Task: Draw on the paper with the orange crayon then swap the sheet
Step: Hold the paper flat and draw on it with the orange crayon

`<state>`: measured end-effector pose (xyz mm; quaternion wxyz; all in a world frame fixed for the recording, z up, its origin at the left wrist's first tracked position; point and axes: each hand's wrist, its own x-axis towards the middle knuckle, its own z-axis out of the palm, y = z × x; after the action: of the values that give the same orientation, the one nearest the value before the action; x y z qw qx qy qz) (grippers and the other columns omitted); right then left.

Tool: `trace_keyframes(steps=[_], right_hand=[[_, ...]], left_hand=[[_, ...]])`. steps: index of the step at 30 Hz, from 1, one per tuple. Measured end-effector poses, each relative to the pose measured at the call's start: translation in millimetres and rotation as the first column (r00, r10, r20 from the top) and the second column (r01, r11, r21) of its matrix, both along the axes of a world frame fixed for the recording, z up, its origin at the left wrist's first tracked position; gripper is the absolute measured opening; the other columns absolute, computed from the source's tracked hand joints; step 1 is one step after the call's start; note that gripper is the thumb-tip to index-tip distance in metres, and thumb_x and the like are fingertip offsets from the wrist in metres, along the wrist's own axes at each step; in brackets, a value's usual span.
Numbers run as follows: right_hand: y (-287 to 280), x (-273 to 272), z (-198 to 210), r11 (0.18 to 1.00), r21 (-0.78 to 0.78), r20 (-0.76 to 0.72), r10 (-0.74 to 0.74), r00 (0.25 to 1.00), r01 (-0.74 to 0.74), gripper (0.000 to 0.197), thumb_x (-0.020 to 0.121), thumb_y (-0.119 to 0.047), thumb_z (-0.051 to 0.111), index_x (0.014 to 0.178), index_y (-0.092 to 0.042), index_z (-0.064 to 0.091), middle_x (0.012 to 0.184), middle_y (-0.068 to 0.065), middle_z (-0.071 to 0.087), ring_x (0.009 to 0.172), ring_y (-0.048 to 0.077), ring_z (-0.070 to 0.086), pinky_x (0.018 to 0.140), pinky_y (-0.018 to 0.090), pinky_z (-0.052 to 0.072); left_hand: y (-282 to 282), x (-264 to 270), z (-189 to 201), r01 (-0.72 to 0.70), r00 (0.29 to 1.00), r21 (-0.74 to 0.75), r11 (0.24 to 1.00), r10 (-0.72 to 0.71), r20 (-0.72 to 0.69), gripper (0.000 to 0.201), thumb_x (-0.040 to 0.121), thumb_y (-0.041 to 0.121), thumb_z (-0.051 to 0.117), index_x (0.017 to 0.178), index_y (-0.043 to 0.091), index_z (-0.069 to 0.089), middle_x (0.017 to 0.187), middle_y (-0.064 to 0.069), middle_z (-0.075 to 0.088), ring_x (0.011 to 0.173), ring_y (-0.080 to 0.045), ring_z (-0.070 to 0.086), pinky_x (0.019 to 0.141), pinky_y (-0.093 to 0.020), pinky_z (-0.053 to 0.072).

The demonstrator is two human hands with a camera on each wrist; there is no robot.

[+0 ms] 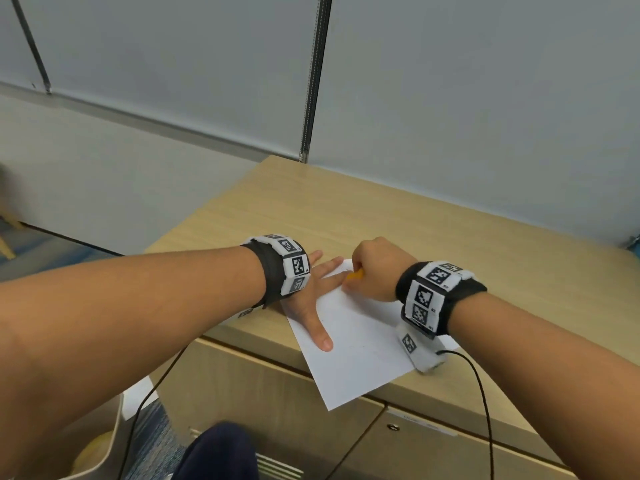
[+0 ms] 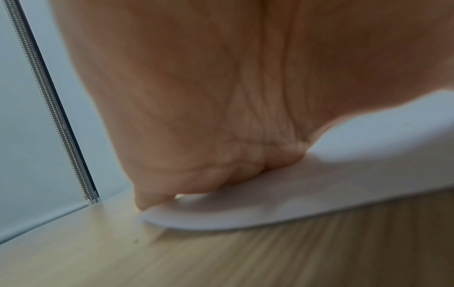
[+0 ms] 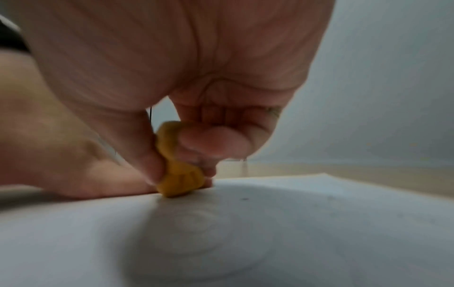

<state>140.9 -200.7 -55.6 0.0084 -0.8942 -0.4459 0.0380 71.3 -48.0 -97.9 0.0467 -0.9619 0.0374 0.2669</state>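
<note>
Right now my left hand (image 1: 304, 299) lies flat with fingers spread, pressing the white sheet of paper (image 1: 360, 344) onto the light wood-grain cabinet top (image 1: 346, 209). My right hand (image 1: 375, 268) is curled round the orange crayon (image 1: 355, 274), pinching it between thumb and fingers with its end touching the paper near the far corner. The sheet sits askew, its near corner hanging past the front edge over the cabinet doors (image 1: 277, 403). Pale grey wall panels (image 1: 485, 98) rise behind the cabinet, split by a dark metal strip (image 1: 313, 81). A black cable (image 1: 485, 393) trails from my right wristband (image 1: 433, 296) down the front. Blue carpet (image 1: 152, 441) shows below at the left.
</note>
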Motion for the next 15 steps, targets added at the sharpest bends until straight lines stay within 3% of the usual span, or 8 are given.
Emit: trace_keyframes(steps=[3,5,8,10,12,15], right_hand=[[-3,-26,-3,0.986,-0.082,-0.098,0.139,0.985,-0.147,0.033,0.081,-0.045,0.071,0.073,-0.013,0.068,0.065,0.000,0.065,0.062,0.019,0.061,0.055,0.029,0.049],[-4,-21,-3,0.992,-0.065,-0.167,0.098,0.981,-0.111,0.034,0.081,-0.047,0.074,0.071,-0.014,0.068,0.061,-0.004,0.063,0.057,0.015,0.060,0.056,0.029,0.051],[0,4,-3,0.998,0.012,-0.040,-0.058,0.997,0.059,0.038,0.084,-0.047,0.068,0.066,-0.014,0.060,0.062,0.001,0.059,0.064,0.024,0.062,0.056,0.032,0.049],[1,-7,-5,1.000,-0.002,-0.052,-0.011,0.999,0.011,0.035,0.083,-0.043,0.068,0.068,-0.014,0.060,0.065,0.001,0.058,0.064,0.022,0.061,0.056,0.031,0.048],[2,-26,-7,0.995,-0.027,-0.158,0.091,0.983,-0.096,0.032,0.081,-0.042,0.073,0.071,-0.013,0.065,0.064,-0.003,0.059,0.061,0.016,0.057,0.057,0.031,0.049],[6,-13,-1,0.999,-0.036,-0.124,-0.001,0.992,-0.004,0.035,0.083,-0.042,0.073,0.070,-0.011,0.065,0.063,-0.001,0.059,0.059,0.016,0.055,0.052,0.027,0.043]], left_hand=[[1,-2,2,0.015,1.000,0.026,1.000,-0.015,-0.003,0.141,0.038,0.102,0.050,0.144,0.051,-0.027,0.158,0.007,-0.035,0.144,-0.036,-0.032,0.114,-0.070,-0.002],[1,-2,3,0.012,1.000,0.020,1.000,-0.012,0.004,0.138,0.042,0.100,0.053,0.144,0.052,-0.027,0.159,0.007,-0.034,0.145,-0.035,-0.031,0.114,-0.069,-0.002],[-1,-2,3,-0.003,1.000,0.002,1.000,0.003,0.018,0.142,0.040,0.099,0.055,0.141,0.051,-0.032,0.158,0.007,-0.035,0.145,-0.035,-0.030,0.113,-0.070,-0.003],[-1,-3,3,-0.003,1.000,0.017,1.000,0.003,0.003,0.144,0.035,0.102,0.050,0.143,0.051,-0.029,0.158,0.007,-0.035,0.145,-0.035,-0.031,0.113,-0.070,-0.003],[0,-3,3,0.010,1.000,0.046,0.999,-0.009,-0.017,0.146,0.026,0.106,0.041,0.146,0.052,-0.023,0.159,0.007,-0.034,0.144,-0.036,-0.032,0.114,-0.068,-0.004],[-1,-4,5,0.002,1.000,0.028,1.000,-0.002,-0.013,0.145,0.031,0.103,0.046,0.143,0.051,-0.029,0.158,0.008,-0.036,0.145,-0.034,-0.031,0.114,-0.069,-0.004]])
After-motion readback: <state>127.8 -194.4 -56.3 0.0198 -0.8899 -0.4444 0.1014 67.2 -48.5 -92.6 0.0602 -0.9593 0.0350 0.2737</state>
